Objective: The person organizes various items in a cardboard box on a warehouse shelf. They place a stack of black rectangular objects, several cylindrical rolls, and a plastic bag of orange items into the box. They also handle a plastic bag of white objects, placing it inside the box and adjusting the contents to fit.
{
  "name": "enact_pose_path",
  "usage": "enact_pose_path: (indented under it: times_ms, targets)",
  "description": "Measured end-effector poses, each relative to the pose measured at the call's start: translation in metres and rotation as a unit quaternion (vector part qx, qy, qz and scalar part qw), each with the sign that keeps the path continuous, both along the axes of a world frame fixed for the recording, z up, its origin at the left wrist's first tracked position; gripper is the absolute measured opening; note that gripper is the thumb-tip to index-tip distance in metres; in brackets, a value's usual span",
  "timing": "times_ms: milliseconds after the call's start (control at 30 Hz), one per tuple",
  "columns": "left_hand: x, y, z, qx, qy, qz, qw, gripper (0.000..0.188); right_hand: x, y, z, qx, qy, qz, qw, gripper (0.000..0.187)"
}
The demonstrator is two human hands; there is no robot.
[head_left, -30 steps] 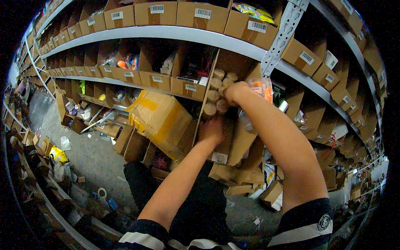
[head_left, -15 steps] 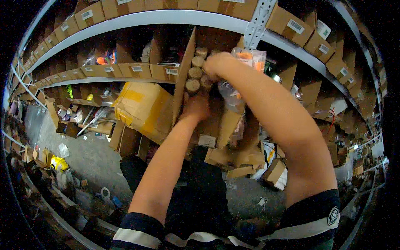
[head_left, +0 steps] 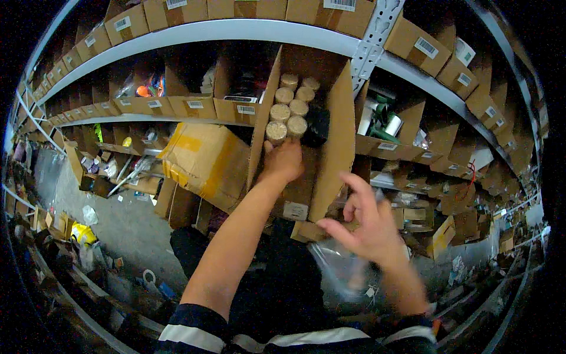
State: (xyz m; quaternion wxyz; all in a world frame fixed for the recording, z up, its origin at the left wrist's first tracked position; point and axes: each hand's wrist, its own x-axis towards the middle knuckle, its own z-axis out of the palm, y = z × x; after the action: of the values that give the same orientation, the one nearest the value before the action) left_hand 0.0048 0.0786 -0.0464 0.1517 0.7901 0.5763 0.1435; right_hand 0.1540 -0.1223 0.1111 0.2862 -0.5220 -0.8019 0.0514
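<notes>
A deep open cardboard box (head_left: pixel 335 150) tilts toward me at the shelf front. In its left half stand several cylinders with round, speckled, cork-like ends (head_left: pixel 280 112), packed in two rows. My left hand (head_left: pixel 283 160) reaches inside, its fingers curled against the nearest cylinders; the fingertips are partly hidden. A black block-shaped item (head_left: pixel 318 125) lies to the right of the cylinders. Outside the box, at its lower right, my right hand (head_left: pixel 368 227) is open, thumb and forefinger spread. A blurred clear plastic bag (head_left: pixel 339 268) hangs just below this hand; whether they touch is unclear.
A taped brown carton (head_left: pixel 203 162) leans left of the box. Cardboard bins (head_left: pixel 194 105) line the curved shelves, and a metal upright (head_left: pixel 371 47) stands behind the box. Green and white rolls (head_left: pixel 389 124) fill a bin at right. Loose litter and a yellow bag (head_left: pixel 83 232) lie on the floor.
My right hand has swung out of the box, down and to the right. The clear bags that hung over the box's right side have left that place. My left hand stays by the cylinders.
</notes>
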Motion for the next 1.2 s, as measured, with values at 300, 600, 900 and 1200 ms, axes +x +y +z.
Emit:
enact_pose_path:
  times_ms: [300,600,900,1200]
  targets:
    - [0.007,-0.001,0.033,-0.062,0.053,0.006,0.997,0.054,-0.024,0.017,-0.129,0.024,-0.001,-0.195,0.980,0.030]
    - [0.025,0.051,0.046,-0.099,0.097,0.007,0.990,0.054,0.001,0.073,-0.086,0.036,0.006,-0.198,0.979,0.031]
    - [0.026,0.075,0.040,-0.094,0.180,-0.050,0.978,0.053,0.008,0.079,-0.091,0.017,0.082,-0.188,0.979,0.041]
    - [0.011,-0.006,0.124,0.013,0.112,-0.082,0.990,0.032,0.032,0.010,-0.102,-0.139,0.301,-0.222,0.917,0.051]
